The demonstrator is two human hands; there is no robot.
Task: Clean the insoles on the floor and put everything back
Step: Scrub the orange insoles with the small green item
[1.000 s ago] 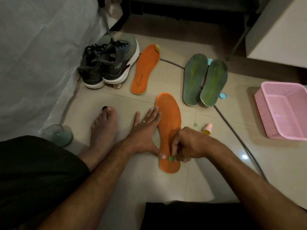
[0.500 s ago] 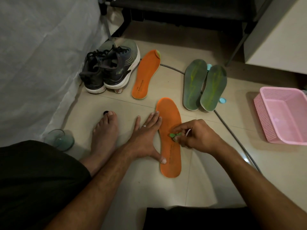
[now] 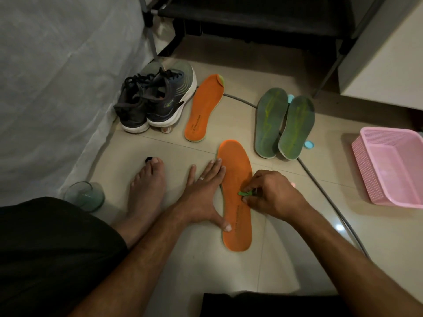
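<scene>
Scrubbing the near orange insole (image 3: 237,195) is the step in hand: right hand (image 3: 272,195) pinches a small green scrubber (image 3: 245,193), too small to name exactly, against the insole's middle. Left hand (image 3: 203,191) lies flat with fingers spread, thumb on the insole's heel half and fingertips at its left edge, pinning it to the tiled floor (image 3: 286,259). Judged early in the task, since three more insoles wait. Next move likely calls for strokes toward toe or heel while the left hand holds firm, or the insole slides on the tile.

Second orange insole (image 3: 203,108) lies farther off, beside the dark sneakers (image 3: 155,101) far left. Two green insoles (image 3: 283,124) lie far right, overlapping, with a small blue object (image 3: 309,145) at their near right edge. Pink basket (image 3: 389,165) sits well right. A grey cable (image 3: 332,202) runs under the green pair and close past the right wrist; could snag. Glass (image 3: 84,195) stands near left, just beside the bare foot (image 3: 146,191), easy to knock.
</scene>
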